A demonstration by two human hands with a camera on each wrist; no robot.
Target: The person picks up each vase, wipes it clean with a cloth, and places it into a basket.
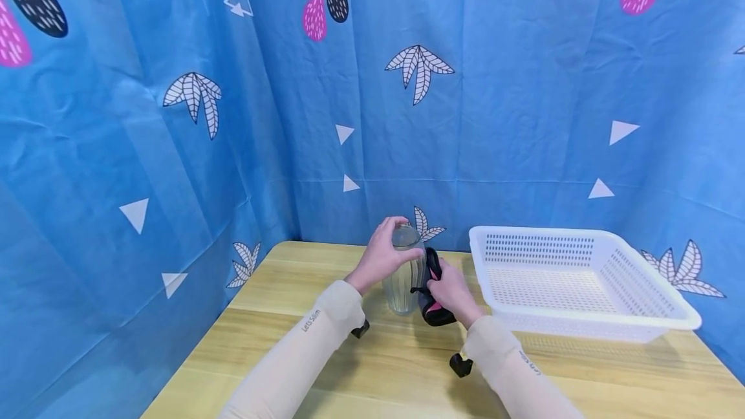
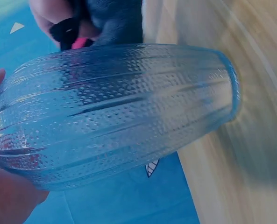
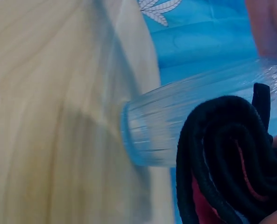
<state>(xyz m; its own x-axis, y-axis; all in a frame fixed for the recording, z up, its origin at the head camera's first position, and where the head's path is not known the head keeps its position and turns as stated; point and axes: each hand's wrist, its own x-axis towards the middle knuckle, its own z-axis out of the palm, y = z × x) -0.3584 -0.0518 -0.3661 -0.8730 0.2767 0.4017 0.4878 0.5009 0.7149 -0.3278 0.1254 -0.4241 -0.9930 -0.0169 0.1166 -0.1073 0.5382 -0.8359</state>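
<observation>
A clear glass vase [image 1: 401,290] with ribbed, dimpled sides stands on the wooden table, fairly upright. Fingers and thumb of my left hand [image 1: 384,254] grip it around the upper part near the rim. Close by on its right, my right hand [image 1: 451,291] holds a rolled bundle of thick black fabric [image 1: 438,317] with pink inside and a narrow black strap. In the right wrist view the rolled layers of the fabric [image 3: 222,140] show end-on, in front of the vase [image 3: 152,130]. Whether fabric and glass touch is unclear.
A white perforated plastic basket [image 1: 541,233] sits on the right side of the table [image 1: 279,328]. Behind the table and along its left hangs a blue patterned curtain [image 1: 500,115]. Small black devices [image 1: 461,365] are worn at both wrists.
</observation>
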